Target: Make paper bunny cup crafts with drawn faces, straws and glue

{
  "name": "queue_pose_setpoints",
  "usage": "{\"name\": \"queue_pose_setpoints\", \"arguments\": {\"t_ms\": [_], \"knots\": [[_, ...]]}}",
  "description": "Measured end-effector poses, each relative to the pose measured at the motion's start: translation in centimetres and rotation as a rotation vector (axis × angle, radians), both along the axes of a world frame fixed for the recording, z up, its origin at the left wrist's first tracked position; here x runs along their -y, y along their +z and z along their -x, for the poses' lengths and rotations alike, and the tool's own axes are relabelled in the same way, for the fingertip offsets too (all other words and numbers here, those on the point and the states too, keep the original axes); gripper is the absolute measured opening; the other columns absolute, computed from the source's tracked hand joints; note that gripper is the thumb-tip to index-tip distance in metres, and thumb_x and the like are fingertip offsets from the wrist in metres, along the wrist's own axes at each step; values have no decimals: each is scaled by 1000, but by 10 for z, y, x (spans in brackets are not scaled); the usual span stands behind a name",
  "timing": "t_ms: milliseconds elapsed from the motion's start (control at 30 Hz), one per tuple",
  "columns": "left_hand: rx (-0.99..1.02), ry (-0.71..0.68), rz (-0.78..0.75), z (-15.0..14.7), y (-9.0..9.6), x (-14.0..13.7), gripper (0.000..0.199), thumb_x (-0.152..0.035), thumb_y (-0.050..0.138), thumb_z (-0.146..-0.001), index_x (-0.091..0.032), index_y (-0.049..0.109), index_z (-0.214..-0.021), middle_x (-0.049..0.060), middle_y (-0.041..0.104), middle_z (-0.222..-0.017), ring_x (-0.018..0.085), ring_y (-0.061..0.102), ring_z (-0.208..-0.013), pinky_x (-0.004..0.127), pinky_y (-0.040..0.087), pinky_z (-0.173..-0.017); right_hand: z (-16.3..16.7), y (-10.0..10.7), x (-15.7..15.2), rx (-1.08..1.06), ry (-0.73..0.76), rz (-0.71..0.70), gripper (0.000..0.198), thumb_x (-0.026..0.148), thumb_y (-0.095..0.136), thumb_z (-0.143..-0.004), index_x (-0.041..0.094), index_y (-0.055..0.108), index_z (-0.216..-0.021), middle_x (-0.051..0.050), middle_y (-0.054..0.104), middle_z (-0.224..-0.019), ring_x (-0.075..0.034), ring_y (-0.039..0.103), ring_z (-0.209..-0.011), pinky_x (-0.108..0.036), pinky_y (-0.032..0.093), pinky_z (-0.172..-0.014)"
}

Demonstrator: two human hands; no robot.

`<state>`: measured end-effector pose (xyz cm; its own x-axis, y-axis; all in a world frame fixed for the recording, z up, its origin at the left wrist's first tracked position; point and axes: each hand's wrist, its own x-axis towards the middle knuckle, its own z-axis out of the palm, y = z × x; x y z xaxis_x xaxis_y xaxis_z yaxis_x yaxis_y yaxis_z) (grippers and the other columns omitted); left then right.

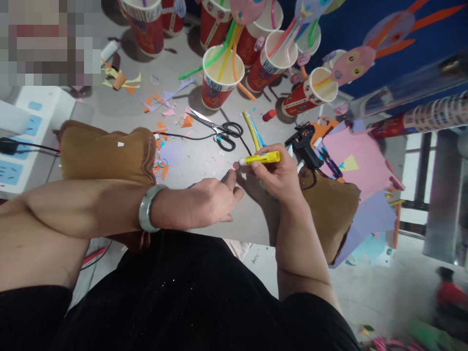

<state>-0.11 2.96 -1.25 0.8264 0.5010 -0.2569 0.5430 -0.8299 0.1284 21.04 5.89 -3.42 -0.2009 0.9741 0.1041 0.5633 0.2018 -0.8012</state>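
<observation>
Pink disc (236,166): we note left hand (212,202) gripping nothing, fingertip at disc's edge; right hand (281,176) grasps yellow marker (263,157); we advise steady pinning, light strokes

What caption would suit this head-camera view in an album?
Left hand at a small pink disc, right hand holding a yellow white-tipped pen close by.

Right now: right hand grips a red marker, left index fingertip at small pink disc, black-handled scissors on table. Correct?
No: the marker in the right hand is yellow, not red, per head view. Rest holds: left hand with index fingertip at small pink disc, black-handled scissors on table.
</observation>
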Motion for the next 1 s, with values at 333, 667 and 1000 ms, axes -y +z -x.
{"name": "queue_pose_setpoints", "arguments": {"t_ms": [333,667,1000], "knots": [[35,-49,-32,3,-2,0,86,-72,59,-91,-7,52,-147,40,46,-152,32,77,-85,40,61,-67,11,1,0,250,132,-64,16,39,63,-91,24,62,-97,2,65,-69,-13,56,-57,-27,43,-58],[-8,-20,16,0,-3,-2,83,-73,59,-91,-11,53,-147,39,42,-156,33,78,-80,39,59,-59,-1,1,-1,125,46,-24,19,40,66,-89,26,59,-101,4,64,-73,-13,54,-56,-28,43,-55],[-17,-34,27,0,6,-4,84,-71,60,-92,-9,53,-148,39,49,-151,34,77,-83,39,59,-61,8,-1,-2,209,70,-65,19,43,64,-91,26,61,-99,2,67,-73,-15,57,-58,-29,46,-58]]}}
